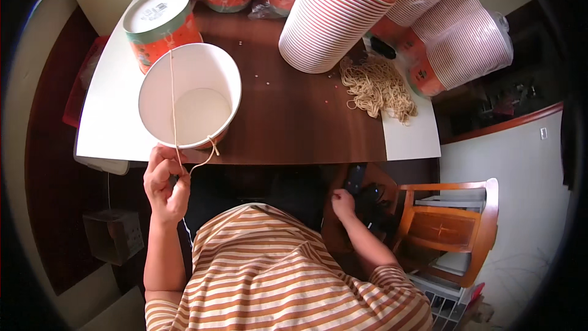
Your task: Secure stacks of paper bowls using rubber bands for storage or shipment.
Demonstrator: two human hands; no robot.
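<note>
A white-lined paper bucket [205, 64] stands tipped toward me at the table's front left, its mouth facing me. A thin beige cord [173, 95] runs across its mouth from the far rim and is knotted at the near rim. Just below that rim my left hand [166, 184] is closed, pinching the cord between thumb and fingers. My right hand [343, 203] is down below the table edge, fingers curled, beside a dark object [355, 176] on a brown seat. What it holds, if anything, cannot be made out. Farther right lies a loose heap of beige cords [380, 89].
An upturned orange and green bucket [160, 21] sits behind the tipped one. A tall nested bucket stack [331, 18] stands mid-table, with plastic-wrapped stacks [459, 37] at the back and right. A wooden chair [444, 227] is on my right, a clear bin [113, 236] at lower left.
</note>
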